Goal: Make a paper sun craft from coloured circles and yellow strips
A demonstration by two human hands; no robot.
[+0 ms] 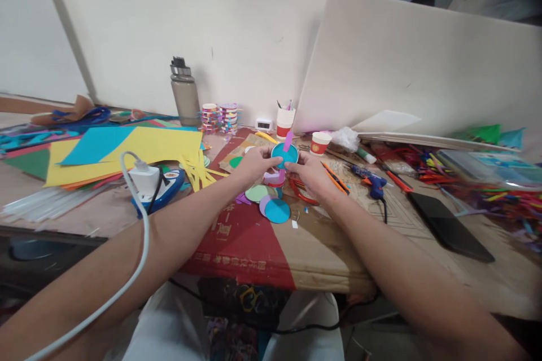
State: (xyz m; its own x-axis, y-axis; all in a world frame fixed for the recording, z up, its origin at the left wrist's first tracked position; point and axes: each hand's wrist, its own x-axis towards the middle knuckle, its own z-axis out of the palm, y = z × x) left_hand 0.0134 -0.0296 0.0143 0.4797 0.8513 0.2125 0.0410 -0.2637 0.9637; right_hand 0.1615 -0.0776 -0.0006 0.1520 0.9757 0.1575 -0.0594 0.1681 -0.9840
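Observation:
Between my two hands is a round blue piece [279, 152] with a pale rim, possibly the end of a paper cup. A purple strip [288, 141] sticks up from it, and more purple shows at its lower edge. The fingers of my left hand [256, 162] pinch its left side. My right hand [312, 174] grips the right side, thumb on the near edge. Just below lie a blue paper disc [278, 211], a lilac one and pale green discs [256, 194]. Red scissor-like handles [301, 192] lie under my right hand.
At the back stand a bottle [185, 96], two decorated cup stacks [228, 118], a pen cup [285, 124] and a paper cup [320, 144]. A blue glue gun [375, 183] and phone [449, 225] lie right. Coloured sheets [156, 146] lie left; a white cable [141, 254] crosses my left arm.

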